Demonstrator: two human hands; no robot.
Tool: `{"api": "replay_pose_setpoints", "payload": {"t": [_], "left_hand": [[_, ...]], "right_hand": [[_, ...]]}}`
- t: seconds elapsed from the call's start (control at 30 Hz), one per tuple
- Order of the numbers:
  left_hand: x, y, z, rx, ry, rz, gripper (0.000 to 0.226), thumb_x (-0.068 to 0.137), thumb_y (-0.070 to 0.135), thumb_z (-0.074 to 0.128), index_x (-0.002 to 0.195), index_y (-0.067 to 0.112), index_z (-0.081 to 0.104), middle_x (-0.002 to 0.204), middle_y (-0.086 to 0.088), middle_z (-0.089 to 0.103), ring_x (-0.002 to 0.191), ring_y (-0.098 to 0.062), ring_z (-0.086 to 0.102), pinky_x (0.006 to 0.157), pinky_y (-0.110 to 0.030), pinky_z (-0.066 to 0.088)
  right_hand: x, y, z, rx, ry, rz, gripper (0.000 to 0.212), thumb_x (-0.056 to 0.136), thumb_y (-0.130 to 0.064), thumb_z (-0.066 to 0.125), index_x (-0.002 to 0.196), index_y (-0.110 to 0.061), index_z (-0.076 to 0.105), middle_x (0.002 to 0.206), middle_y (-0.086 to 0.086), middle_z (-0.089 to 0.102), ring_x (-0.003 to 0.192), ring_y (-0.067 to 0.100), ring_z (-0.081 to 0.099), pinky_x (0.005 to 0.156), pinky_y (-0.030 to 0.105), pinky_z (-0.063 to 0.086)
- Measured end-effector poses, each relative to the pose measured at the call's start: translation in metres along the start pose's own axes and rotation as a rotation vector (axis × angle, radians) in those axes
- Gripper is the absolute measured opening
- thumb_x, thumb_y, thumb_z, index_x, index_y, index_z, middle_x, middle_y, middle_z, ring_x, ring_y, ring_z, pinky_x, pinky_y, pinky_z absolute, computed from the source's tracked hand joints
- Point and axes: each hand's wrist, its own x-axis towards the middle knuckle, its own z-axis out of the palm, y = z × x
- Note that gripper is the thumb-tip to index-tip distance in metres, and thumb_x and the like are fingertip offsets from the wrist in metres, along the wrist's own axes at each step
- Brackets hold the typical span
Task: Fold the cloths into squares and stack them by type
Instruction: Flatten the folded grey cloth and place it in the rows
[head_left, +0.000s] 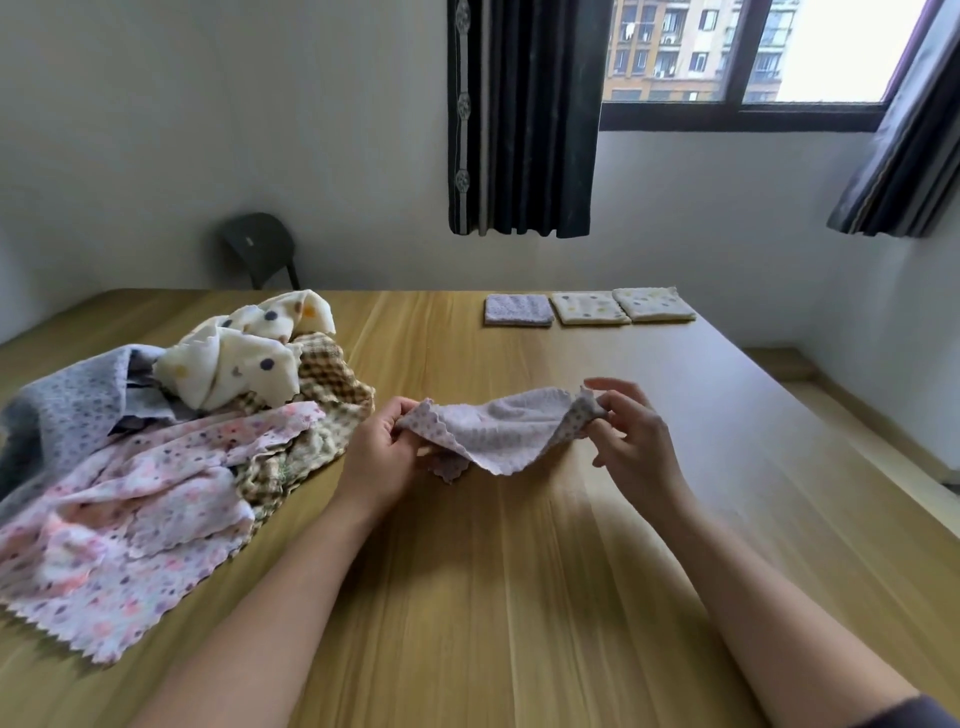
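Small lilac dotted terry cloth (511, 432) hung slack above the wooden table (519, 597), long axis left to right. Left hand (382, 457) pinched its left corner, right hand (631, 434) its right; folded squares (589, 307) lay far right.

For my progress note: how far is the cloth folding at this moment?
Done: far back on the table lie a lilac square and two cream dotted squares, side by side. In hand: the left hand and the right hand pinch a lilac cloth by its ends, sagging, not yet square. Left: the unfolded pile of pink, grey, checked and cream cloths.
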Motion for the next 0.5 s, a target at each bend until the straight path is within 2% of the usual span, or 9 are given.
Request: {"api": "replay_pose_setpoints", "payload": {"t": [0.03,0.07,0.1,0.17,0.23,0.27,0.33,0.4,0.5], "left_hand": [[-0.001,-0.001,0.0,0.033,-0.034,0.022,0.009,0.092,0.017,0.058,0.097,0.013,0.065,0.116,0.005,0.066,0.107,-0.011,0.063,0.091,-0.035,0.053],[-0.001,-0.003,-0.002,0.071,-0.044,0.086,0.015,0.09,0.018,0.058,0.101,0.009,0.063,0.131,0.009,0.056,0.12,-0.005,0.053,0.101,-0.028,0.045],[-0.002,-0.002,-0.004,0.119,-0.044,0.187,0.022,0.088,0.02,0.057,0.102,0.004,0.061,0.138,0.011,0.048,0.129,-0.003,0.044,0.106,-0.023,0.038],[-0.004,0.001,-0.006,0.187,-0.083,0.376,0.026,0.084,0.022,0.055,0.095,-0.002,0.058,0.138,0.011,0.048,0.135,-0.006,0.037,0.107,-0.021,0.035],[-0.007,0.003,-0.009,0.237,-0.119,0.455,0.019,0.083,0.022,0.056,0.077,0.004,0.054,0.12,0.004,0.064,0.119,-0.009,0.056,0.093,-0.027,0.049],[-0.009,0.001,-0.011,0.289,-0.122,0.488,0.022,0.083,0.025,0.055,0.071,0.006,0.053,0.099,0.001,0.071,0.098,-0.012,0.066,0.078,-0.033,0.053],[-0.011,0.0,-0.014,0.457,-0.156,0.557,0.027,0.082,0.031,0.051,0.064,0.011,0.05,0.062,0.002,0.058,0.06,-0.015,0.056,0.056,-0.036,0.044],[-0.013,-0.002,-0.02,0.524,-0.219,0.58,0.03,0.083,0.035,0.047,0.061,0.015,0.045,0.053,0.004,0.044,0.053,-0.014,0.043,0.054,-0.032,0.035],[-0.02,0.0,-0.031,0.364,-0.276,0.453,0.046,0.088,0.054,0.041,0.059,0.018,0.048,0.055,0.003,0.05,0.055,-0.014,0.048,0.056,-0.032,0.038]], "right_hand": [[-0.003,0.0,0.0,0.032,-0.017,0.02,0.013,0.083,-0.001,0.052,0.079,-0.002,0.064,0.105,-0.005,0.062,0.074,0.022,0.065,0.056,0.032,0.057],[-0.005,0.001,0.001,0.077,-0.036,0.04,0.015,0.083,0.003,0.049,0.08,-0.001,0.063,0.102,0.005,0.066,0.073,0.024,0.067,0.057,0.035,0.058],[-0.007,0.003,0.002,0.113,-0.06,0.047,0.014,0.081,0.0,0.048,0.081,0.001,0.062,0.095,0.015,0.068,0.075,0.028,0.068,0.061,0.04,0.059],[-0.011,0.006,0.0,0.114,-0.117,0.023,0.024,0.075,-0.017,0.046,0.078,0.003,0.059,0.083,0.023,0.066,0.076,0.033,0.067,0.064,0.043,0.059],[-0.015,0.008,-0.007,0.04,-0.19,-0.017,0.028,0.071,-0.028,0.042,0.072,-0.005,0.059,0.069,0.01,0.064,0.064,0.02,0.063,0.056,0.034,0.054],[-0.018,0.007,-0.01,-0.01,-0.23,-0.038,0.027,0.069,-0.03,0.041,0.068,-0.008,0.056,0.062,0.005,0.058,0.057,0.013,0.056,0.052,0.033,0.046],[-0.023,0.003,-0.018,-0.062,-0.34,-0.044,0.03,0.069,-0.033,0.04,0.064,-0.005,0.051,0.056,0.003,0.052,0.052,0.006,0.05,0.051,0.032,0.04],[-0.024,-0.002,-0.024,-0.047,-0.412,-0.03,0.028,0.075,-0.031,0.042,0.064,-0.008,0.055,0.053,-0.006,0.052,0.049,0.001,0.049,0.049,0.023,0.037],[-0.02,-0.008,-0.027,0.051,-0.416,0.017,0.042,0.084,-0.036,0.042,0.074,-0.004,0.067,0.055,-0.004,0.059,0.045,0.001,0.05,0.049,0.011,0.035]]}}
